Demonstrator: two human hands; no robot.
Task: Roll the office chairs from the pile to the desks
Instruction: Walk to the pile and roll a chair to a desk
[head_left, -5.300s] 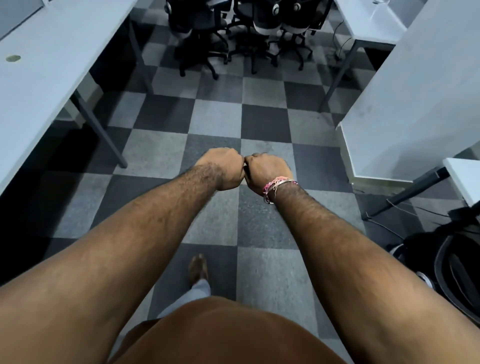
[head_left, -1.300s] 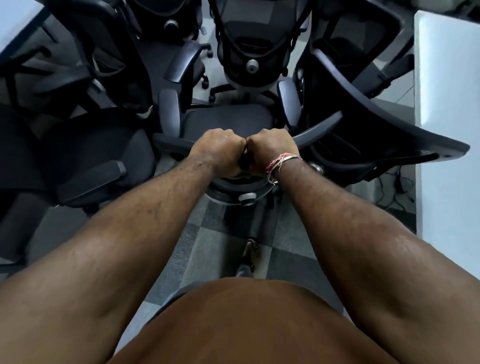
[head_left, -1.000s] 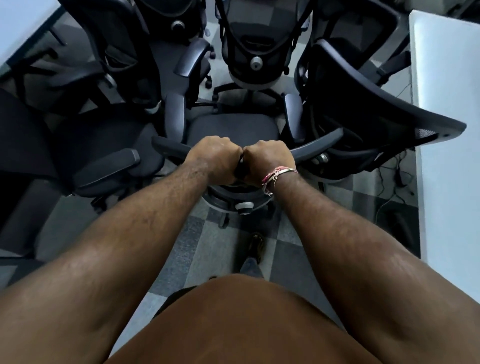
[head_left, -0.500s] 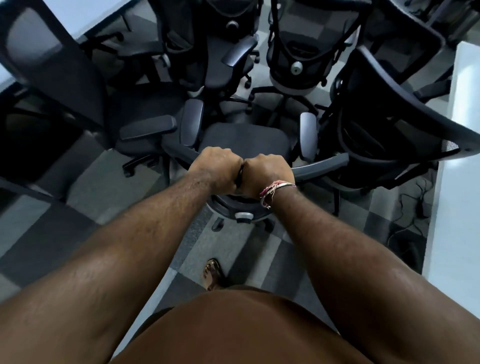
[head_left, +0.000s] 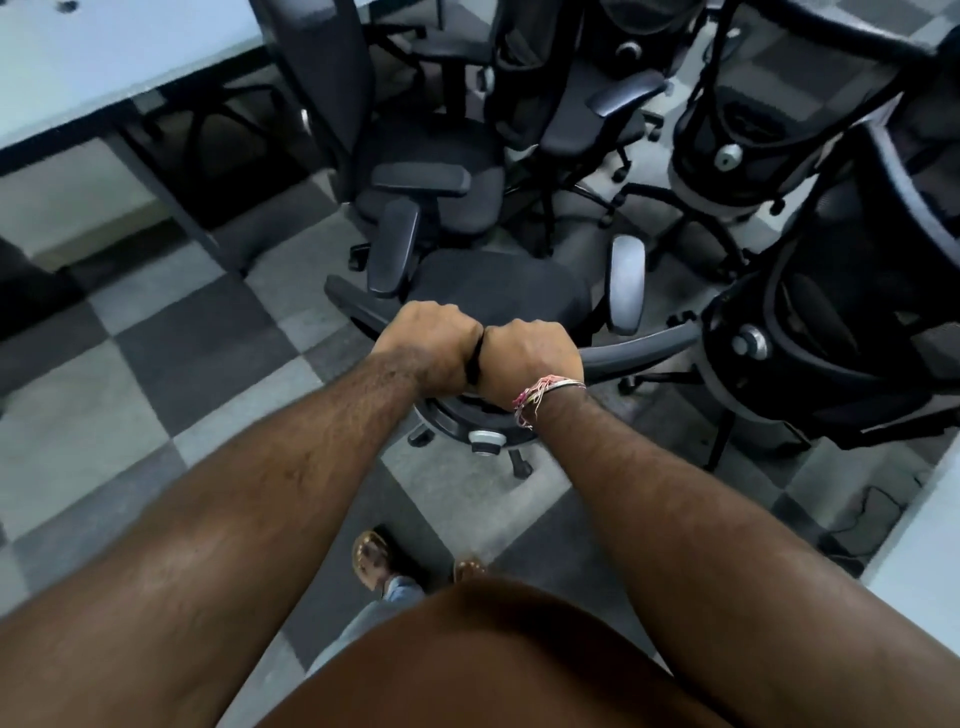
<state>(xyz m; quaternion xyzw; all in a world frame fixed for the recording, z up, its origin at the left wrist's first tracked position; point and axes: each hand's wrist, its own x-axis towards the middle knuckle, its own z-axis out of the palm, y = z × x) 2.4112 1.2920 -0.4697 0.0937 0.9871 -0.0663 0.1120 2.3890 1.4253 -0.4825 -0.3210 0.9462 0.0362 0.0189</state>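
Note:
A black office chair (head_left: 498, 286) with grey armrests stands just in front of me, its back toward me. Its curved backrest rim (head_left: 639, 348) runs under both my fists. My left hand (head_left: 426, 348) and my right hand (head_left: 530, 358), which wears a thread bracelet, sit side by side and touching, fingers curled down over that rim. The fingertips are hidden. More black chairs (head_left: 431, 156) crowd together behind and beside it, one mesh-backed chair (head_left: 831, 338) close on the right.
A white desk (head_left: 104, 67) with dark legs stands at the upper left. Another white surface (head_left: 924, 545) edges the lower right, with cables (head_left: 872, 514) on the floor beside it. Checkered carpet tiles (head_left: 130, 415) spread to my left. My sandalled foot (head_left: 371, 556) is below the chair.
I walked from the aisle up to the pile. Over the last second the chair under my fists has come back out of the cluster, and my view has swung left.

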